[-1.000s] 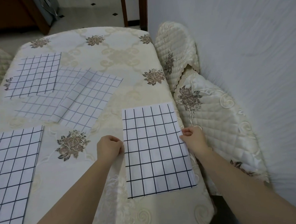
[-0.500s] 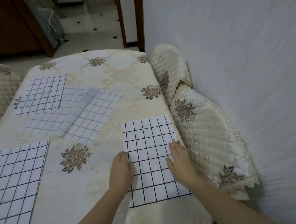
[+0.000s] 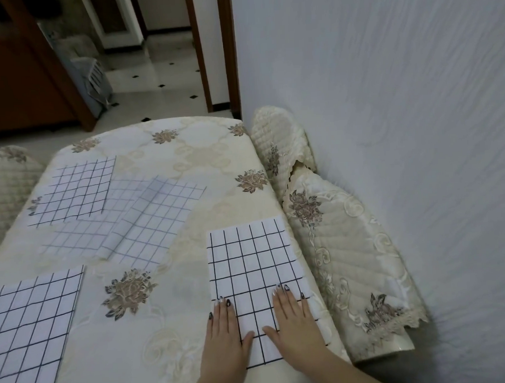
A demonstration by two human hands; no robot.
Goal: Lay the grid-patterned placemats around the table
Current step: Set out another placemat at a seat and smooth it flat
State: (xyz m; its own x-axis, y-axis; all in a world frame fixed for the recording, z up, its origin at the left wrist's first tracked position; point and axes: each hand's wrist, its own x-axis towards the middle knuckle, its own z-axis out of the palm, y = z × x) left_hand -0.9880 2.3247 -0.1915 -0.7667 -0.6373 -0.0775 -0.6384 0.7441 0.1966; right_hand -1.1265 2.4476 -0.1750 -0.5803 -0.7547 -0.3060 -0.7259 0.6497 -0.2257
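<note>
A white placemat with a black grid (image 3: 250,264) lies flat at the table's right edge. My left hand (image 3: 223,336) rests flat on its near left side, fingers straight. On the mat's near right part my right hand (image 3: 296,320) presses down with straight fingers. Another grid placemat (image 3: 30,326) lies at the near left. A third (image 3: 73,192) sits at the far left. Between them lies a loose overlapping pile of paler grid mats (image 3: 147,223).
The table (image 3: 175,298) wears a cream floral cloth. Two chairs in quilted cream covers (image 3: 345,262) stand between the table's right edge and the white wall. Another covered chair (image 3: 5,186) is at the far left. Tiled floor and a doorway lie beyond.
Both hands went from pinching the mat's side edges to lying flat on it and slid toward its near end. The view tilted upward.
</note>
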